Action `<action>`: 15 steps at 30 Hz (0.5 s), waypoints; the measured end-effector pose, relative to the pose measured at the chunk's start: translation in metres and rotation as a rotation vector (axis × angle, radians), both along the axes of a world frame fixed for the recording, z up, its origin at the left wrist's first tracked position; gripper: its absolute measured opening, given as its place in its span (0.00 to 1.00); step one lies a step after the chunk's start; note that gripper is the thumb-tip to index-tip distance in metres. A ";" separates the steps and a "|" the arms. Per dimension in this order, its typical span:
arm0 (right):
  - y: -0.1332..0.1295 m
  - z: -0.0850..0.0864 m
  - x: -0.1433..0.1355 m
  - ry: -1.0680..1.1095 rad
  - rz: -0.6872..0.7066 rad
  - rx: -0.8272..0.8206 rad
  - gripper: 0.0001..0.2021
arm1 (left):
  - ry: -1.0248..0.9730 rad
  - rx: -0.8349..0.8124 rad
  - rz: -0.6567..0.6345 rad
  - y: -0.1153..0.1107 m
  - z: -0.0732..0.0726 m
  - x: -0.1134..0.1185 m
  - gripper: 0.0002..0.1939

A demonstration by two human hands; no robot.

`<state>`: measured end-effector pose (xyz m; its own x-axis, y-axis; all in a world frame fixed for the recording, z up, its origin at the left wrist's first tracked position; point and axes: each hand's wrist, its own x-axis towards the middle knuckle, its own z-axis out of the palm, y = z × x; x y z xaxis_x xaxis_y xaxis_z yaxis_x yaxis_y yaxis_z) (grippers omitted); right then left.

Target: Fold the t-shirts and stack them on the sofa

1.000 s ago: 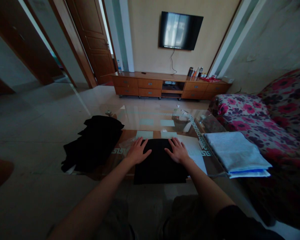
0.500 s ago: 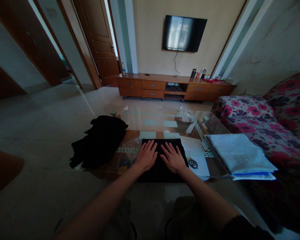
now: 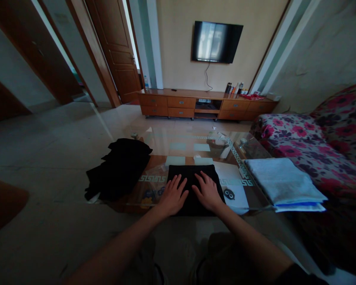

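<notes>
A folded black cloth item [image 3: 192, 198], probably a garment, lies as a neat rectangle at the near edge of the glass table [image 3: 160, 144]. My left hand [image 3: 174, 196] rests flat on its left side, fingers spread. On its right side lies my right hand [image 3: 208, 193], also flat with the fingers apart. Neither hand grips anything. To the left, a loose heap of black clothing [image 3: 121, 170] covers the table's left end and hangs over its edge. At the right end is a folded light grey-blue cloth [image 3: 284, 180], with a blue layer showing underneath.
A white sheet with a dark round cartoon figure [image 3: 235, 198] shows beside the black cloth. A flowered sofa [image 3: 299, 138] stands to the right. Beyond the table are a long wooden cabinet [image 3: 180, 103] with several bottles on it and a wall-mounted television [image 3: 216, 42].
My left hand has slid slightly toward me on the black cloth, and my right hand has shifted a little. The camera view has moved slightly. The heap and the grey-blue cloth stay put.
</notes>
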<state>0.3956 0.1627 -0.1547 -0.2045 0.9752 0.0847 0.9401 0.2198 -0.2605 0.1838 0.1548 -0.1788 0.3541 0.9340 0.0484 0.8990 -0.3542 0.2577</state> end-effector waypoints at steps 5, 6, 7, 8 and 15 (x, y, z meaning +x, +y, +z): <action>0.017 0.018 0.037 -0.029 -0.445 -0.088 0.31 | 0.021 -0.035 0.059 -0.007 0.024 -0.012 0.32; 0.019 0.018 0.045 -0.034 -0.480 -0.154 0.32 | 0.031 -0.031 0.031 -0.009 0.028 -0.014 0.31; 0.021 0.018 0.052 -0.030 -0.489 -0.220 0.32 | 0.040 -0.029 0.007 -0.011 0.031 -0.014 0.30; 0.023 0.016 0.057 -0.018 -0.479 -0.279 0.33 | 0.046 -0.030 -0.009 -0.013 0.034 -0.014 0.29; 0.036 0.006 0.074 0.213 -0.449 -0.437 0.32 | 0.020 -0.047 -0.043 -0.013 0.038 -0.010 0.27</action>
<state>0.4696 0.1982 -0.1489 0.2075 0.9156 -0.3445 0.8337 -0.3497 -0.4273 0.1743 0.1417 -0.1405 0.3940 0.9191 -0.0030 0.8886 -0.3801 0.2569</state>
